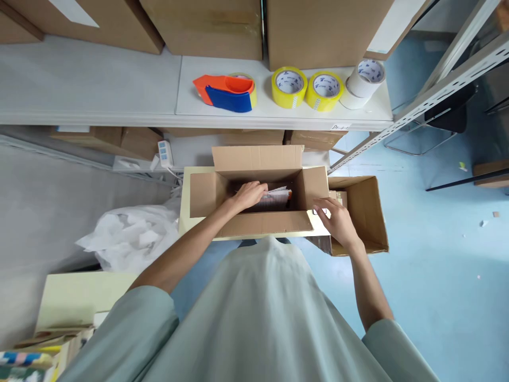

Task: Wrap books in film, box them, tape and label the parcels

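An open cardboard box (260, 225) stands in front of me with its flaps folded outward. Inside lie flat packets in clear plastic (276, 200), with white and orange print; their kind is not clear. My left hand (250, 195) reaches into the box, its curled fingers closed at the packets' left end. At the box's right flap (315, 187) is my right hand (336, 216), thumb and fingers apart, fingertips by the flap's lower edge. A small white piece with a dark edge (319, 211) shows between them; I cannot tell what it is.
A second open carton (363, 212) stands on the right. On the shelf (131, 90) ahead are an orange-and-blue tape dispenser (228, 94), yellow tape rolls (289, 87) and white rolls (363, 82). A white plastic bag (131, 236) and a power strip (165, 154) are at left.
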`<state>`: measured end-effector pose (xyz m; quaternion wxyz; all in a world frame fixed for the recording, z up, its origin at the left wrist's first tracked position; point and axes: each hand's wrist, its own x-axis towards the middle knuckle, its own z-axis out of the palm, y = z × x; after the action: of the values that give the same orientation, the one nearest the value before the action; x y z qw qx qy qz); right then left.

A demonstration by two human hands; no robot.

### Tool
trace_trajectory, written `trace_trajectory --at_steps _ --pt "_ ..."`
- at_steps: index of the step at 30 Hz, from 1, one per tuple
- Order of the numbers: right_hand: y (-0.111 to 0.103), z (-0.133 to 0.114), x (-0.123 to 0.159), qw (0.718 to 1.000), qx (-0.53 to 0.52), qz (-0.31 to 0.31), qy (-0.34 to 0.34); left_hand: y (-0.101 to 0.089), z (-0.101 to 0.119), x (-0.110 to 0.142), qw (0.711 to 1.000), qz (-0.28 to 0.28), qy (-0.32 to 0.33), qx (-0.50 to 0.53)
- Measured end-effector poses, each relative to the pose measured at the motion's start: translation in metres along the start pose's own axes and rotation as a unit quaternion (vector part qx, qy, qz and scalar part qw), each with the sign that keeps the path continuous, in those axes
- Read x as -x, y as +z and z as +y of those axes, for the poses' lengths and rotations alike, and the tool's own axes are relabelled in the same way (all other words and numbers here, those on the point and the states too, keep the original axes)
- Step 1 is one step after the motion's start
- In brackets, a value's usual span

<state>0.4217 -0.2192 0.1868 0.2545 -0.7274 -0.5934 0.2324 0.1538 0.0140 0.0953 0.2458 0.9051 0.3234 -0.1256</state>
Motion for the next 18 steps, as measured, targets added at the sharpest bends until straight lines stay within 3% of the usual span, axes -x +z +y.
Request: trace_trajectory --at_steps 8,12,15,18 --pt "0.001 -0.009 0.002 1.0 0.006 0.024 0.003 0.01 0.005 -0.01 1.0 -0.017 -0.011 0.022" --pt "-0.003 -0.002 0.003 0.997 0.005 0.077 0.026 0.009 0.001 -0.004 0.999 -0.002 -0.014 0.05" --pt "-0.002 0.013 0.004 0.989 -0.007 0.129 0.069 0.0 -0.003 0.023 0.994 0.028 0.007 0.109" --pt "0.003 0.029 0.004 0.98 -0.073 0.131 0.128 -0.009 -0.012 0.073 0.975 0.142 0.008 0.169"
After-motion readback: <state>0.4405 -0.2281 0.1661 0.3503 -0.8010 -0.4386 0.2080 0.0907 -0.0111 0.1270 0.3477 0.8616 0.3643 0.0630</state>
